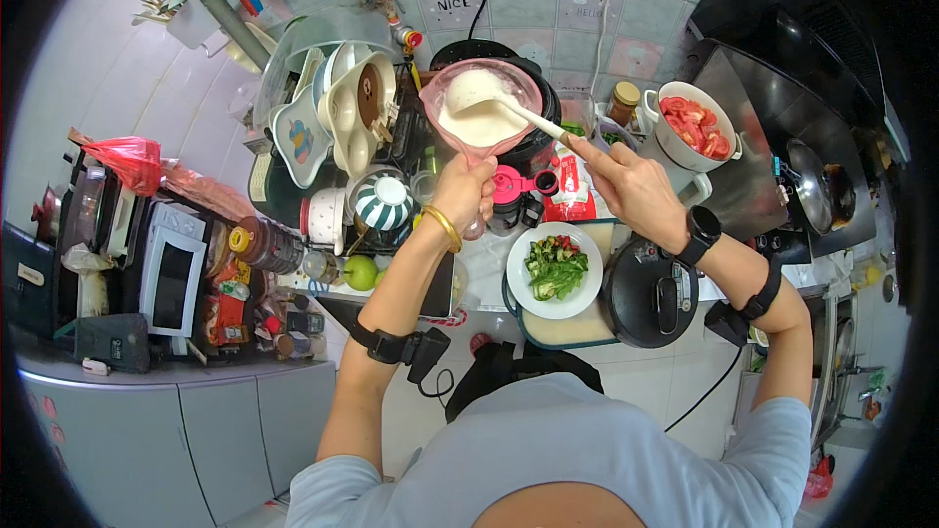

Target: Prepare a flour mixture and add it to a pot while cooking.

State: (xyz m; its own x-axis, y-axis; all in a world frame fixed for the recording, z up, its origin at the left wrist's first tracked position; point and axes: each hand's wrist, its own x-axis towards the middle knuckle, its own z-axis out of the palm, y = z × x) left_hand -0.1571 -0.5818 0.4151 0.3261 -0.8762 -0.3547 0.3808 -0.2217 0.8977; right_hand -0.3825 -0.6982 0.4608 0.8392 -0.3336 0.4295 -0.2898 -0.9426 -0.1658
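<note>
L hand (466, 194): grip wrapped round handle of pink bowl (529, 84), twd table's (483, 276) far edge. R hand (641, 191): grip pinching ladle (533, 119), head at bowl's white liquid (494, 127). Plate (577, 305) w/ greens (554, 279) nr table's near edge.

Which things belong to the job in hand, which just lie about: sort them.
In use:
pink bowl, in the left hand
white ladle, in the right hand
creamy liquid, in the bowl

Apparently just lying about:
green fruit
red plastic bag
striped bowl
</note>
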